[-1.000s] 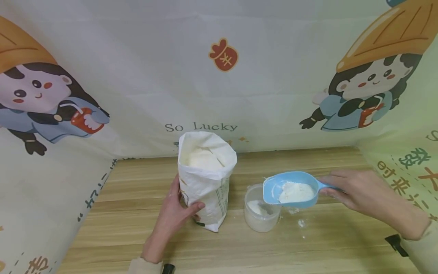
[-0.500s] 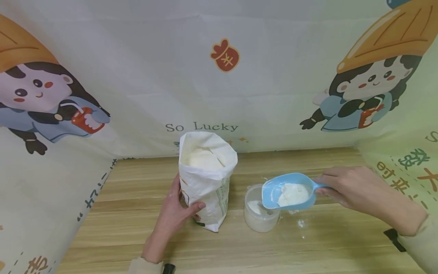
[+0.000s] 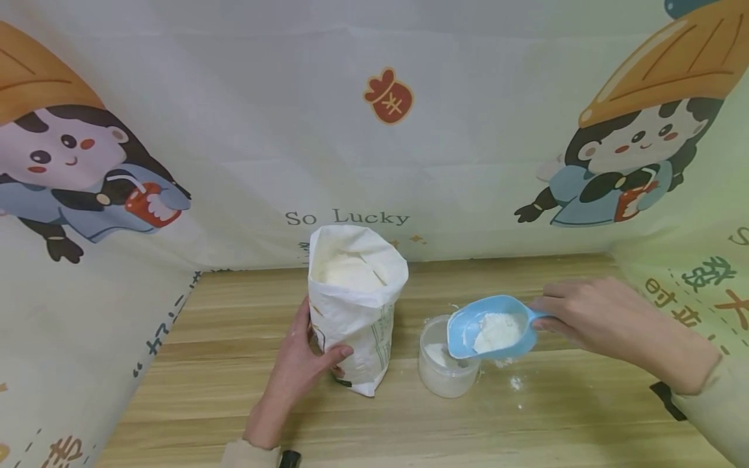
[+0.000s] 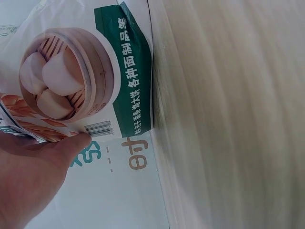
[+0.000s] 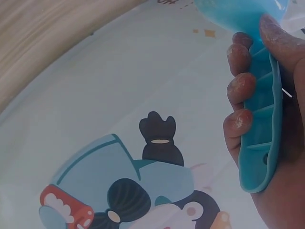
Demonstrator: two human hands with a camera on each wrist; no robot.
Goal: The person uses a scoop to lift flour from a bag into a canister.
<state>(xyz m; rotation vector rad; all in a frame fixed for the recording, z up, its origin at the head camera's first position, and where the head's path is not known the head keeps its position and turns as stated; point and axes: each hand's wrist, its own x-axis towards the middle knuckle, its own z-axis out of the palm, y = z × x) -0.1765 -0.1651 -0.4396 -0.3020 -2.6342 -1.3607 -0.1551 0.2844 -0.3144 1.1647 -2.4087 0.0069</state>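
An open white flour bag stands upright on the table, white flour showing inside its mouth. My left hand holds its lower left side, thumb across the front and the other fingers mostly hidden behind. In the left wrist view, the bag has a green band and a picture of steamed buns. My right hand grips a light blue scoop by its handle, and the right wrist view has the fingers wrapped round that handle. A mound of flour lies in the scoop, whose front overhangs a clear round tub with flour inside.
Spilled flour dots the wooden tabletop right of the tub. A printed cloth with cartoon figures hangs behind the table and along both sides.
The scoop has shifted slightly left and tilted its front lip lower toward the tub, with the right hand moving along. My left hand and the bag stay in place.
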